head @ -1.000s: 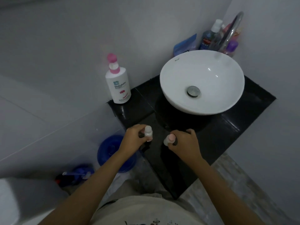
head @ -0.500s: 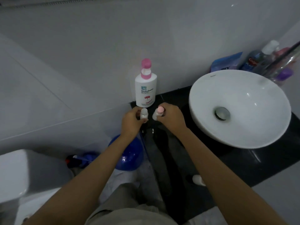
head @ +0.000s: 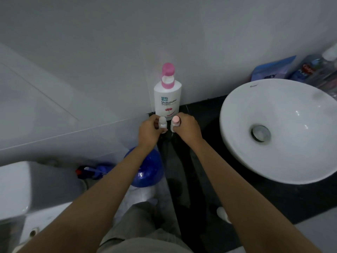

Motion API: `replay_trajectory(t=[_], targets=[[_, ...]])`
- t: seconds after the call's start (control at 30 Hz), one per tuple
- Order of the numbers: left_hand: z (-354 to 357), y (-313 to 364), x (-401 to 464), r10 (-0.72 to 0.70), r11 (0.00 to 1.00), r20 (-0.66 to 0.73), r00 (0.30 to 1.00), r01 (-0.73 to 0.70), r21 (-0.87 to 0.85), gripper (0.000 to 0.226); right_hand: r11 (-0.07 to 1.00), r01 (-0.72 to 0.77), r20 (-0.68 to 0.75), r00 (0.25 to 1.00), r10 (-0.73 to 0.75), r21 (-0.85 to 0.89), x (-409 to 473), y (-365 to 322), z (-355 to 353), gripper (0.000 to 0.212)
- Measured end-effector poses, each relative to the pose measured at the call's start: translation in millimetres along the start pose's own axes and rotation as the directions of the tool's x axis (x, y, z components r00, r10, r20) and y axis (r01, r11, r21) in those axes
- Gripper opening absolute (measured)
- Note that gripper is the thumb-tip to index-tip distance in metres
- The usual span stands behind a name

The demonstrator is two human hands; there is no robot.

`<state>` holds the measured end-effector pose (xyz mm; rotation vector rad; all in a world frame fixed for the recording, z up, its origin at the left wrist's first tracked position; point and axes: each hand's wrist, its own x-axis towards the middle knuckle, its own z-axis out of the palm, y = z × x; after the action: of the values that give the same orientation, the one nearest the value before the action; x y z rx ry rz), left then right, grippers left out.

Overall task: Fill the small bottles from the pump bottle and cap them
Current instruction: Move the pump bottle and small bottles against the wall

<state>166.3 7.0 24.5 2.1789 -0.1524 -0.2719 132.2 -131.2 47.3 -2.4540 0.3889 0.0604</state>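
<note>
A white pump bottle [head: 167, 99] with a pink pump head stands against the wall at the back left corner of the black counter [head: 204, 110]. Directly in front of it my left hand [head: 149, 131] grips a small clear bottle with a white cap [head: 162, 121]. My right hand [head: 187, 129] grips a second small bottle with a pink cap [head: 175, 119]. The two small bottles stand side by side, almost touching, just before the pump bottle's base. Their lower parts are hidden by my fingers.
A white basin [head: 280, 130] fills the counter's right side, with toiletry bottles [head: 317, 70] behind it. A small white object [head: 222, 214] lies near the counter's front edge by my right forearm. A blue bucket [head: 147, 168] and a toilet [head: 16, 194] sit left, below counter level.
Both hands carried the small bottles from the counter's front toward the pump bottle; they now sit right before it. The view has also shifted left and closer.
</note>
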Motion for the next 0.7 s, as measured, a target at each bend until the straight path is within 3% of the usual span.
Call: replay_trajectory(t=[0.23,0.7], targets=[[0,-5,0,-0.005,0.999,0.008,1.0,0.006,-0.037,0.036,0.987,-0.042,0.0,0.999,0.043,0.158,0,6,1,0.026],[1,-13,1,0.061,0.998,0.029,0.998,-0.06,-0.022,0.031,0.984,-0.057,0.004,0.998,0.057,0.168,2,7,1,0.022]])
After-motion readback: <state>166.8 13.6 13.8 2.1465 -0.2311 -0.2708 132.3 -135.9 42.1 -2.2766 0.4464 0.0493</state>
